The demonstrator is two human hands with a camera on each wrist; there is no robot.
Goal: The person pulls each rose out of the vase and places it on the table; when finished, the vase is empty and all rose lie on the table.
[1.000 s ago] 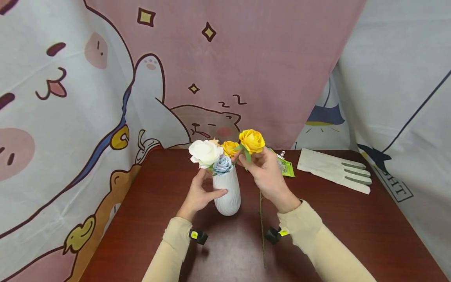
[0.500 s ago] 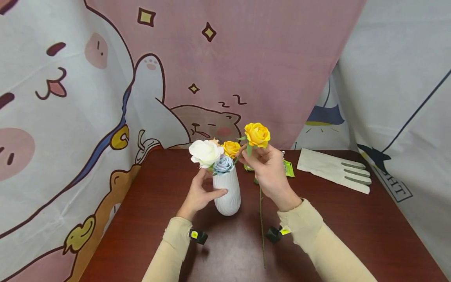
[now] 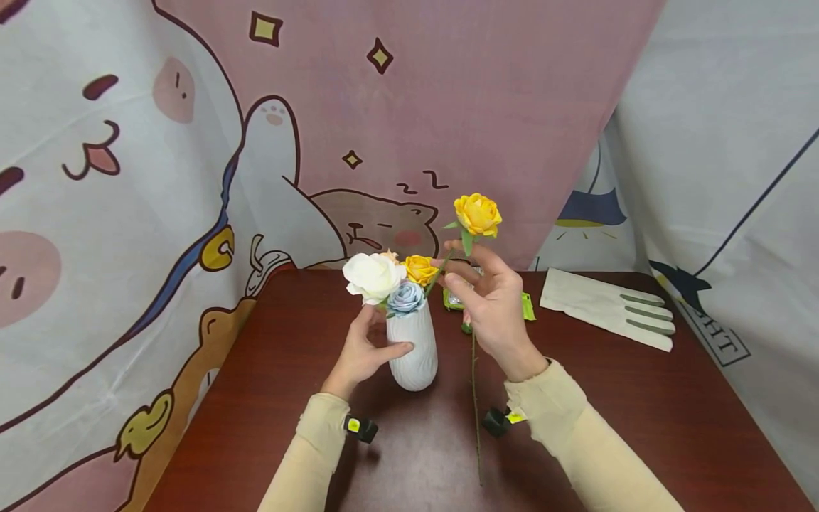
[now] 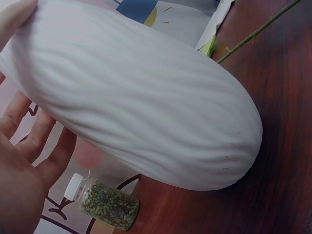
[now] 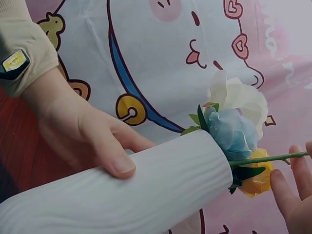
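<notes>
My left hand (image 3: 365,352) grips a white ribbed vase (image 3: 413,352), its thumb across the front and its fingers behind. Out of the vase's mouth stand a white flower (image 3: 374,277), a blue rose (image 3: 406,297), a yellow rose (image 3: 419,270) and a partly hidden peach flower (image 3: 389,257). To the right of these, my right hand (image 3: 495,306) holds the green stem (image 5: 265,159) of a second yellow rose (image 3: 478,215) between thumb and fingers. That rose's bloom sits above the fingers, and its stem slants down into the vase mouth.
Another long stem (image 3: 476,412) lies on the dark red table (image 3: 269,427), its pinkish bloom mostly behind my right hand. Farther back are a green packet (image 3: 527,306) and a white glove (image 3: 608,311). In the left wrist view, a capped bottle of green beads (image 4: 109,204) stands beyond the vase.
The second yellow rose has risen and shifted right, and more of its stem shows above the vase. My right hand has moved slightly up with it. My left hand and the vase stay in place.
</notes>
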